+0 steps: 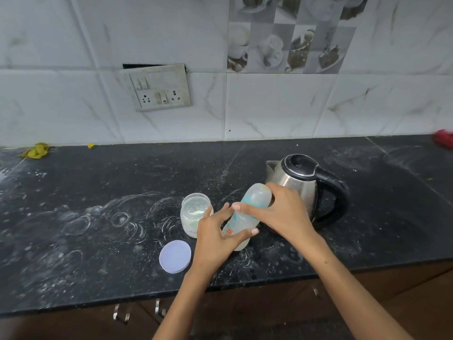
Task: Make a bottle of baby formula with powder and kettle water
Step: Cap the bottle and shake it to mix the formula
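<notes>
A translucent baby bottle (247, 212) with teal print and a clear cap leans tilted over the black counter (98, 217). My left hand (215, 236) grips its lower body and my right hand (282, 212) wraps its upper part near the cap. Just left of the bottle stands an uncovered plastic jar (192, 214) with white powder inside. Its round pale lid (175, 256) lies flat in front of it. A steel kettle (304, 185) with a black lid and handle stands behind my right hand, spout pointing left.
White powder rings and smears cover the counter. A wall socket plate (159, 89) is mounted on the tiled wall. A yellow cloth (36, 150) lies at the back left, a red item (443, 138) at the far right. Drawer handles (120, 315) sit below the front edge.
</notes>
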Demonstrator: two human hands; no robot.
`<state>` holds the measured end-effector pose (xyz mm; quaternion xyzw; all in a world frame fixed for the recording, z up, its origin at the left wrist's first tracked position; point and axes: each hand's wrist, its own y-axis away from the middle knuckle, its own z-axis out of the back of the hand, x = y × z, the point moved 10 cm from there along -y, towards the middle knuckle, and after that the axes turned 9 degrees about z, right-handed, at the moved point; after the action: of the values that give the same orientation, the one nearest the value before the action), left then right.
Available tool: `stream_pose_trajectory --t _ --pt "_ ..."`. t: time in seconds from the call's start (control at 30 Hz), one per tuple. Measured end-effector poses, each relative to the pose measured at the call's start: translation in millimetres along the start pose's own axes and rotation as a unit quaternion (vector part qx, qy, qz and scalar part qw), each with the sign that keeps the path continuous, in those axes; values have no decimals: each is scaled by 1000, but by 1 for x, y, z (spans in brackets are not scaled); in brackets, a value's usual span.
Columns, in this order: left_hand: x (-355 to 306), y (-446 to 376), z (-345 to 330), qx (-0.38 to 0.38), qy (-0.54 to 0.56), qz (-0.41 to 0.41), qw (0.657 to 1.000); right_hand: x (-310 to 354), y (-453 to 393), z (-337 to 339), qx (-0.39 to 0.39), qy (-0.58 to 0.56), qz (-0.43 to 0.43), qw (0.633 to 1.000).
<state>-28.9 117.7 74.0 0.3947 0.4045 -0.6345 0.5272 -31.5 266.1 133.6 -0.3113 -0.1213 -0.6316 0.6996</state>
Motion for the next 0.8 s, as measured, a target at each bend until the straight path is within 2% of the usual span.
stream_pose_trajectory --t 0.07,0.13,0.17,0.23,0.3,0.47,0.53,0.6,0.67,0.73,0.8 --pt "2 1 3 -4 15 14 1000 -8 0 -8 50 -115 -20 992" --pt "1 1 6 5 46 16 999 -16 6 -18 119 -262 -36 957" --pt "0 1 6 17 71 19 997 -20 10 -23 144 -298 -41 943" --pt "-4 1 7 38 113 27 992 -21 20 -34 170 -305 -31 936" --pt "-11 0 6 54 134 26 989 -18 24 -46 155 -312 -19 937" --pt "-25 -5 0 91 143 23 985 -15 20 -53 61 -381 -10 923" --pt "-30 -9 10 44 127 17 991 -14 19 -47 28 -375 -4 926" --pt "-39 -10 34 -69 108 2 992 -10 19 -41 7 -339 15 941" --pt "-57 -11 44 -126 76 -50 988 -5 20 -37 -6 -293 37 955" --pt "-72 -15 43 -121 61 -92 987 -4 19 -36 -12 -285 44 958" --pt "-73 -25 40 -70 83 -99 989 -8 17 -40 9 -354 24 935"
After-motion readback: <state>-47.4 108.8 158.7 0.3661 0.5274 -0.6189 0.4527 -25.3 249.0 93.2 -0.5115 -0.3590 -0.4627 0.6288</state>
